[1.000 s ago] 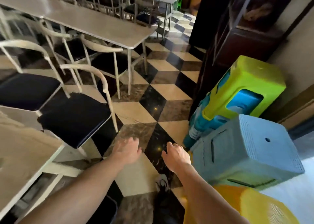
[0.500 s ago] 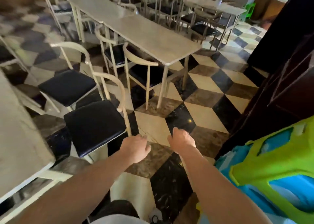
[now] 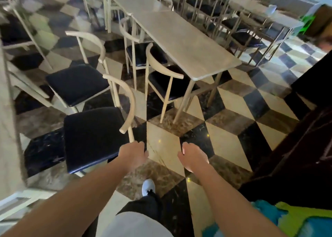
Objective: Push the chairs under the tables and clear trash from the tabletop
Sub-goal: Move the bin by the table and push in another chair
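My left hand (image 3: 133, 154) was loosely curled, right at the back leg of the chair (image 3: 93, 134), gripping nothing. My right hand (image 3: 193, 155) hung loosely curled and empty over the floor (image 3: 233, 110). The bench (image 3: 186, 44) stood ahead of both hands.

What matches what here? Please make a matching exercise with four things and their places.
Things:
1. left hand
2. right hand
3. nearest chair
4. shoe

Places:
A. over bare floor, touching nothing
B. on the floor between the forearms
C. at the chair's rear leg
D. pulled out from the table at the left edge

Pairs: 1-C, 2-A, 3-D, 4-B
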